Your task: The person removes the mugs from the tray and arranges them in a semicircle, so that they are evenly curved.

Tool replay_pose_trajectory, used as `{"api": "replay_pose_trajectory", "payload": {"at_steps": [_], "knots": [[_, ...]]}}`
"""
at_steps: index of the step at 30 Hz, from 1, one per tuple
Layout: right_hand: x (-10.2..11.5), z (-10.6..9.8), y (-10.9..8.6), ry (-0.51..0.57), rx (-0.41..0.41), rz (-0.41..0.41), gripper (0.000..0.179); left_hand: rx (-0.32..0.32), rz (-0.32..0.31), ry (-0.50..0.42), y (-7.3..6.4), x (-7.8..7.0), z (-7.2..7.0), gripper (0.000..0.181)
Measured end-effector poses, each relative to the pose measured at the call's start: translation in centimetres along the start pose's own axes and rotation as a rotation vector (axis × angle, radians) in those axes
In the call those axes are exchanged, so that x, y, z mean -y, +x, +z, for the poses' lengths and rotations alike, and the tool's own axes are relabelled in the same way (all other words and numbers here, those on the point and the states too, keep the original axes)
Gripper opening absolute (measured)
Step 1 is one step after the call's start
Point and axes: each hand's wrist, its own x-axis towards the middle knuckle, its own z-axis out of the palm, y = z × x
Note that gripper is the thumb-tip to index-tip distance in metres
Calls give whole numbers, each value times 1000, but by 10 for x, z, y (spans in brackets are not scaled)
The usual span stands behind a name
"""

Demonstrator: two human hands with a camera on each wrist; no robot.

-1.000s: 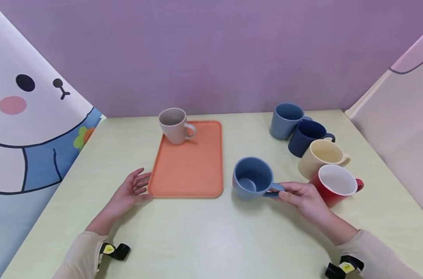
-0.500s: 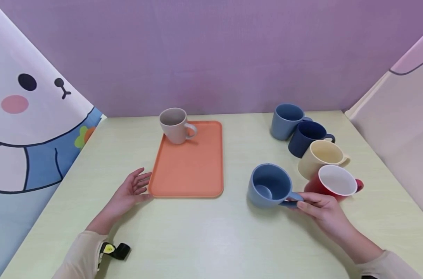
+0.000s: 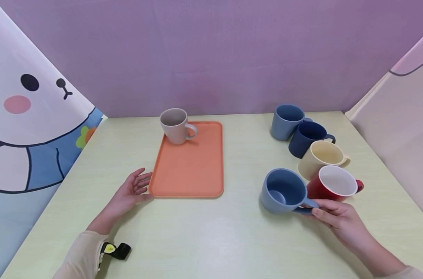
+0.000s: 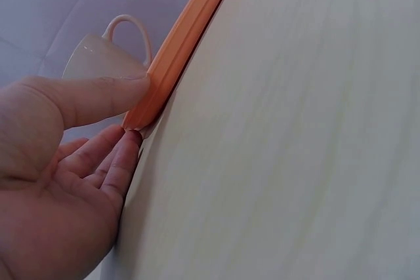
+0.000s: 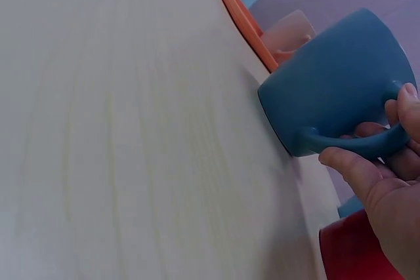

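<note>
My right hand (image 3: 345,221) holds a blue mug (image 3: 277,199) by its handle, thumb and fingers closing on it in the right wrist view. The mug is upright, at or just above the tabletop; I cannot tell which. My left hand (image 3: 127,195) rests at the near left corner of an orange tray (image 3: 190,170), fingers loosely extended. In the left wrist view its thumb and fingertips (image 4: 134,90) touch the tray's edge. A grey-beige mug (image 3: 174,128) stands on the tray's far left corner, its handle facing right.
On the right, a red mug (image 3: 331,184) with white inside, a cream mug (image 3: 316,162), a navy mug (image 3: 302,143) and another blue mug (image 3: 284,126) stand in a slanting row. The red one is close behind my right hand. A purple backdrop (image 3: 211,58) borders the table (image 3: 204,236).
My right hand has drawn the blue mug rightward and toward me, away from the tray and closer to the red mug. The left hand, tray and other mugs keep their places.
</note>
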Motion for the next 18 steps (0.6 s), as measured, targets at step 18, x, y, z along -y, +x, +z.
{"api": "replay_pose_trajectory", "payload": {"at_steps": [18], "knots": [[10,-15,-21,31,-57,74,45,-4,7,12,1,4,-1,88]]}}
